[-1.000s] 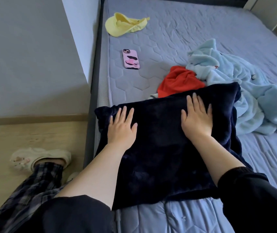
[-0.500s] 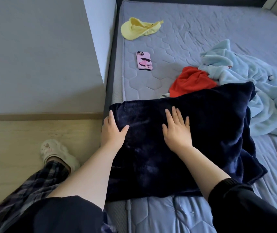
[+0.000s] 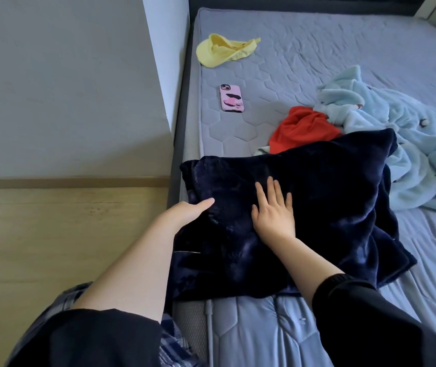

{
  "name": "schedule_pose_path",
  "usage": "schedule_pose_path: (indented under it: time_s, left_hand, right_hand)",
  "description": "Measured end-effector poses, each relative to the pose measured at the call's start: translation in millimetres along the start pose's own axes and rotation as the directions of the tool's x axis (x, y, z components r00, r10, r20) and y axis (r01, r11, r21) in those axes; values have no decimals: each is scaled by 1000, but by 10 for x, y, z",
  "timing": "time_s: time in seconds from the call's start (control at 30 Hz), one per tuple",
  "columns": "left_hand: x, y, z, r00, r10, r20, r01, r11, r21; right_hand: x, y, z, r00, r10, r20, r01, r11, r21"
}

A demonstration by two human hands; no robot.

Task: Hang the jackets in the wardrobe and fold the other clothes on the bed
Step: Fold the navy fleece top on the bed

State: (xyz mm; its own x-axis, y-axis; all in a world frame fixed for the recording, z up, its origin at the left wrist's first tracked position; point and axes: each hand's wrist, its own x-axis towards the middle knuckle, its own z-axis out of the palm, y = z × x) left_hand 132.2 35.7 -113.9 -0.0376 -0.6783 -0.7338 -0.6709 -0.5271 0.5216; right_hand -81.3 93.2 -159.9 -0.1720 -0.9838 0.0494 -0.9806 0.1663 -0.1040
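Head: left hand (image 3: 188,212) fingers hidden under navy fleece (image 3: 322,202).

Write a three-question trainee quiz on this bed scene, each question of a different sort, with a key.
1. True or false: the right hand lies flat, fingers straight, on the navy garment.
2. Which thing is partly hidden behind the navy garment's far edge? A) the red garment B) the yellow garment C) the pink phone
3. Fill in: the left hand, thumb on top, holds the navy garment at its ____ edge.

Key: 1 true; 2 A; 3 left.
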Motion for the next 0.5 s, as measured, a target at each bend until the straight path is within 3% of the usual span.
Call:
schedule_pose_path:
  time_s: [0.13,0.23,0.33,0.5]
  left_hand:
    - [-186,44,83,995,34,94,-36,999,15]
    - [-254,9,211,995,90,-30,-91,996,-13]
    - [-338,6,257,984,73,-163,-105,975,-198]
    - [-427,39,-79,936,58,-346,-203,895,-398]
  right_hand:
    - [1,-102,9,999,41,34,-39,996,-78]
    - [-11,-140,-46,995,60,75,-54,995,-80]
    - [-51,-187,-135,994,68,89,-64,997,-42]
    - [-24,-451,-391,994,103,47,-110,974,196]
